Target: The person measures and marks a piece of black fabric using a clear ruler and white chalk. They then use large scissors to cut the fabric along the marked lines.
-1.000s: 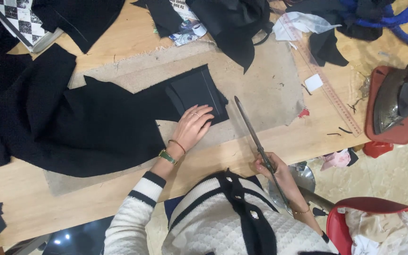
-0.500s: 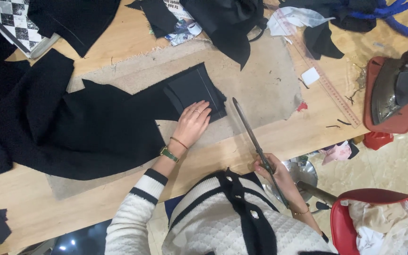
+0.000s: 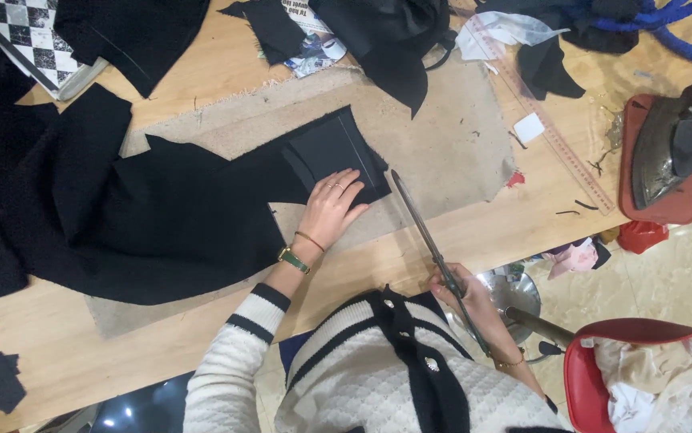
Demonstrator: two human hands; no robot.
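The left hand (image 3: 331, 207) lies flat, fingers spread, pressing on the black fabric piece (image 3: 161, 216) spread across the beige pad (image 3: 442, 144) on the wooden tabletop (image 3: 202, 80). It rests at the lower edge of a squarish flap of that fabric. The right hand (image 3: 466, 301) is closed around the handles of long scissors (image 3: 426, 236), whose blades seem shut and point toward the flap's right corner, though the tips are hard to read. An iron (image 3: 667, 144) sits on a red stand (image 3: 667, 212) at the far right.

Iron (image 3: 671, 148) on red rest, clear ruler (image 3: 550, 120), red chair (image 3: 643, 369), checkered cloth (image 3: 17, 32)
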